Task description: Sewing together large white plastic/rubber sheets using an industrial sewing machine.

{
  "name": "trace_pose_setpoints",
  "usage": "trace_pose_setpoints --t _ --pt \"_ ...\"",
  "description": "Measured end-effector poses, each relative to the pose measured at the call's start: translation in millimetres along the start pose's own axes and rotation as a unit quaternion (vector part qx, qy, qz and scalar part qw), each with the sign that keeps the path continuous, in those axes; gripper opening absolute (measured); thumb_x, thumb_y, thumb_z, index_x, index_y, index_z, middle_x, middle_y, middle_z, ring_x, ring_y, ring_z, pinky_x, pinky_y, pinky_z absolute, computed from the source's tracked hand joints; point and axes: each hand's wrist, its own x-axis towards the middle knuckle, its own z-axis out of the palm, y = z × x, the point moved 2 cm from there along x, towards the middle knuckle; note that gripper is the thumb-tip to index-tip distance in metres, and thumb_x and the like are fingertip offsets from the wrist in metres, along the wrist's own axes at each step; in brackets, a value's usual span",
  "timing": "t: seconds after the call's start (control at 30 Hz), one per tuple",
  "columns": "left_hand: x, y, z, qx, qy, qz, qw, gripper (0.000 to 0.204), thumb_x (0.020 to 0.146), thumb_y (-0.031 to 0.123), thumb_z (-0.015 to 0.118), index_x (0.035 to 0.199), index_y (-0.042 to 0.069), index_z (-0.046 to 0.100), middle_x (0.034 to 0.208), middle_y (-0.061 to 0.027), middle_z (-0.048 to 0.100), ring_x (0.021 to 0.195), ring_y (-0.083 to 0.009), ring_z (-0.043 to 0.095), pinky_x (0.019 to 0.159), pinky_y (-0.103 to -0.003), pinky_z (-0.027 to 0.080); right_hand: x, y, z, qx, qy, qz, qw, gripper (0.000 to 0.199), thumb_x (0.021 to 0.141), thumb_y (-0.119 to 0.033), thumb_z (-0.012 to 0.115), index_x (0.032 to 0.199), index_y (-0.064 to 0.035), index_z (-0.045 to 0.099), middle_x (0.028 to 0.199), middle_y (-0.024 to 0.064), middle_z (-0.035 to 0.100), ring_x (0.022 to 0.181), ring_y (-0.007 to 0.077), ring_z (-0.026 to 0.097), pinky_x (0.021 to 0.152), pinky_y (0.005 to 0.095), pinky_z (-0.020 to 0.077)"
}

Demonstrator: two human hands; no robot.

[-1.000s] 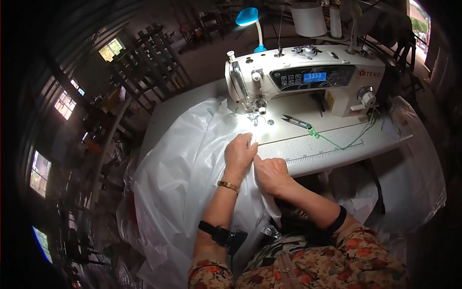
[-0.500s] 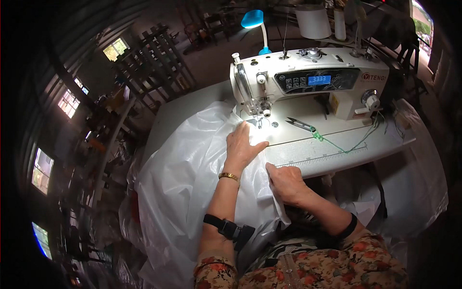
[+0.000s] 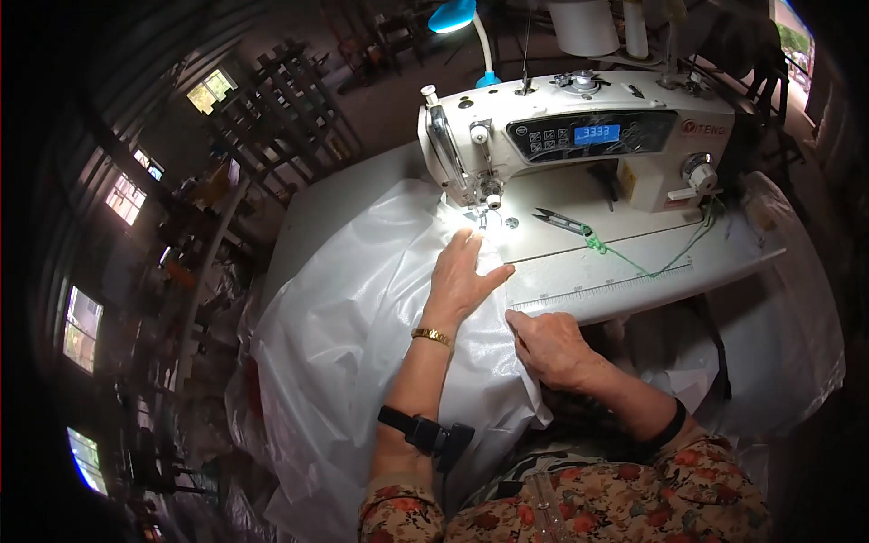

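Observation:
White, shiny sheet fabric [image 3: 362,299] drapes over the left part of the sewing table [image 3: 335,195] and hangs down toward my lap. My left hand [image 3: 463,276] lies flat on it with fingers spread, the fingertips just in front of the needle area. At the table's front edge, my right hand [image 3: 554,348] pinches the fabric's right edge between thumb and curled fingers. The white sewing machine [image 3: 561,127] stands beyond both hands, its presser foot [image 3: 483,220] at the fabric's far edge under bright light.
Thread snips [image 3: 561,222] tied to a green cord [image 3: 634,265] lie on the machine bed, right of the needle. A blue lamp [image 3: 453,15] rises behind the machine, near a white thread cone [image 3: 584,27]. Pale sheeting [image 3: 787,362] hangs off the table's right end.
The view has shifted slightly, so the machine sits a little higher and farther left. Both hands keep nearly the same hold, with the left fingertips still close to the needle.

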Motion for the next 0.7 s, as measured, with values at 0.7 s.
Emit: trace_pose_setpoints --t 0.7 --pt "-0.6 4.5 4.7 0.075 -0.071 -0.039 0.994 0.067 0.072 0.046 0.079 0.116 0.0 0.058 0.138 -0.0253 0.044 0.135 -0.0423 0.035 0.113 -0.055 0.02 -15.0 1.3 0.3 0.072 0.052 0.001 0.996 0.019 0.085 -0.01 0.053 0.099 0.002 0.055 0.067 0.0235 0.062 0.07 0.0442 0.063 0.07 0.0542 0.0489"
